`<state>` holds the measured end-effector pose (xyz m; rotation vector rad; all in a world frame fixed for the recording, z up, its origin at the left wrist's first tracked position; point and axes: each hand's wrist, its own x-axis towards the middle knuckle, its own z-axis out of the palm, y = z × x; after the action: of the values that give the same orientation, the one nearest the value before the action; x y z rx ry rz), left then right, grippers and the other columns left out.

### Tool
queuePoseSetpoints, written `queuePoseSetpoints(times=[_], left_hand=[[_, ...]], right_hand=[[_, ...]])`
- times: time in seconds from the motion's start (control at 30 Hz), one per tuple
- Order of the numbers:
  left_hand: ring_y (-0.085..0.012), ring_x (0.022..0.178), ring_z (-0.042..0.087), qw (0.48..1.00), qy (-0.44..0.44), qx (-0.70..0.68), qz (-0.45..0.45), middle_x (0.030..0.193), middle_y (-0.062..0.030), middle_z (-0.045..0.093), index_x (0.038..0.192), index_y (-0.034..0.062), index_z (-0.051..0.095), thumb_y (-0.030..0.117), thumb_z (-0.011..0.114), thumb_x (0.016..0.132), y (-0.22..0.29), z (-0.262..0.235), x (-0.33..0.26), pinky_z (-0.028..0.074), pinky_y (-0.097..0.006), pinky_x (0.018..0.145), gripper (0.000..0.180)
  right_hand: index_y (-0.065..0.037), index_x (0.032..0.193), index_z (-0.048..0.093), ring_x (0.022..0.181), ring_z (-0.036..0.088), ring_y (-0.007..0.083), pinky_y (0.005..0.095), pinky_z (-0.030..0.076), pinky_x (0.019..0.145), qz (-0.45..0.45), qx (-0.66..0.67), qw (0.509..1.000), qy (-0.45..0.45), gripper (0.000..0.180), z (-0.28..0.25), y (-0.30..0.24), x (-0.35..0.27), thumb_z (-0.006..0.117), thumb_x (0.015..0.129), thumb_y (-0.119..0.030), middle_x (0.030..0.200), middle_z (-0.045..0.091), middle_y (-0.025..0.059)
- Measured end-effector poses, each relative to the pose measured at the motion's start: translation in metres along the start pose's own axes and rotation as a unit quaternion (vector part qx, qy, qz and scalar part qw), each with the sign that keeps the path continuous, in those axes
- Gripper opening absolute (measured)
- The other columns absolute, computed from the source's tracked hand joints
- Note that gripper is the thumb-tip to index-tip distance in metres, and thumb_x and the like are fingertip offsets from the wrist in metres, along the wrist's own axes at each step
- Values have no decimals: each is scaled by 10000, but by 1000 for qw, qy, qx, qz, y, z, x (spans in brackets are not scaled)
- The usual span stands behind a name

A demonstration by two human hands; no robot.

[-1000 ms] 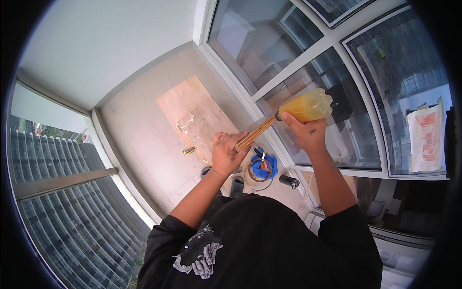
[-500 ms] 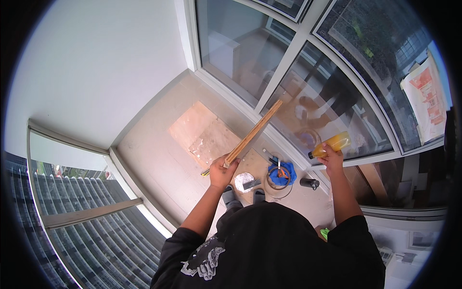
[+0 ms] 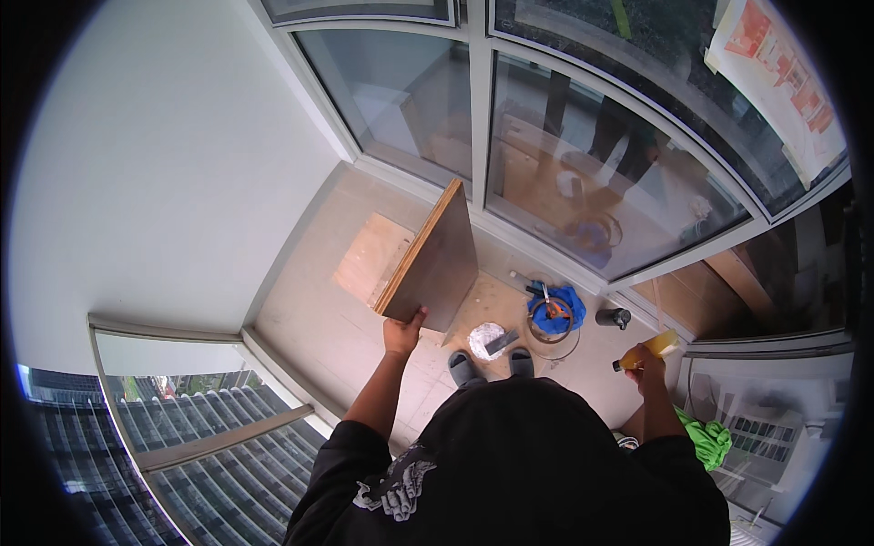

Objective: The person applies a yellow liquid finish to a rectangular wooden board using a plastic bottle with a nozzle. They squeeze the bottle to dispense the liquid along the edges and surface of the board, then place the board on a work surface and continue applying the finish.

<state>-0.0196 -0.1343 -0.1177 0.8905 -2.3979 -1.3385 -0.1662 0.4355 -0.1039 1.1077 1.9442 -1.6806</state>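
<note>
My left hand (image 3: 401,335) is closed on the near corner of a plywood board (image 3: 442,264). The board stands tilted on edge, its layered edge facing up and its brownish-grey broad face turned to the right. Out to the right, close to my body, my right hand (image 3: 646,364) is wrapped round a bottle of yellow liquid (image 3: 665,343) with a dark cap. The cap points to the left. Part of the bottle is hidden by the fingers.
A pinkish wooden panel (image 3: 369,255) lies behind the board. Near my feet are a white round pad (image 3: 485,340) with a grey block, a blue cloth (image 3: 566,308) with tools and a dark cylindrical bottle (image 3: 614,318). Framed glass (image 3: 564,173) stands ahead; a green cloth (image 3: 708,439) is at right.
The board has turned so its broad face shows, where before mostly its edge did. My right hand has drawn the bottle lower and nearer my body. The whole view has swung.
</note>
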Motion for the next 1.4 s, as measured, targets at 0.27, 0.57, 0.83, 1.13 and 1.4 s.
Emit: queuePoseSetpoints(times=[0.27, 0.57, 0.83, 1.13, 1.4], left_hand=[[-153, 814, 671, 982, 141, -119, -47, 852, -71, 741, 953, -15, 731, 300, 763, 901, 79, 23, 35, 520, -312, 777, 322], [-174, 931, 658, 900, 290, -263, -193, 1074, -92, 704, 1121, -35, 675, 199, 741, 918, 116, -34, 14, 534, -285, 789, 317], [-322, 942, 689, 801, 382, -412, -208, 1104, -167, 657, 1109, -65, 610, 121, 734, 845, 116, -58, -34, 614, -491, 748, 346], [-256, 850, 689, 773, 456, -392, -204, 989, -115, 673, 1007, -13, 617, 61, 751, 797, 125, -53, -47, 590, -412, 692, 260], [-159, 808, 646, 849, 460, -226, -130, 919, -72, 714, 966, -66, 710, 65, 775, 782, 131, -68, -44, 514, -300, 759, 235]], right_hand=[[-102, 1095, 608, 595, 666, 211, 289, 584, 451, 24, 12, 1000, -12, 342, -40, 6, 33, 760, 870, -311, 880, 650, 78], [-106, 1089, 611, 614, 670, 211, 287, 588, 482, 42, 53, 996, -58, 323, -63, 12, 85, 755, 875, -301, 894, 645, 83], [-99, 1100, 612, 645, 675, 215, 274, 587, 512, 54, 40, 994, -82, 362, -61, 20, 121, 759, 879, -346, 906, 656, 82], [-86, 1075, 620, 646, 674, 210, 278, 588, 518, 77, 49, 989, -120, 370, -60, 33, 138, 764, 875, -362, 910, 666, 76], [-92, 1086, 610, 628, 661, 215, 273, 574, 491, 86, 48, 987, -128, 369, -64, 31, 150, 752, 883, -366, 877, 656, 75]])
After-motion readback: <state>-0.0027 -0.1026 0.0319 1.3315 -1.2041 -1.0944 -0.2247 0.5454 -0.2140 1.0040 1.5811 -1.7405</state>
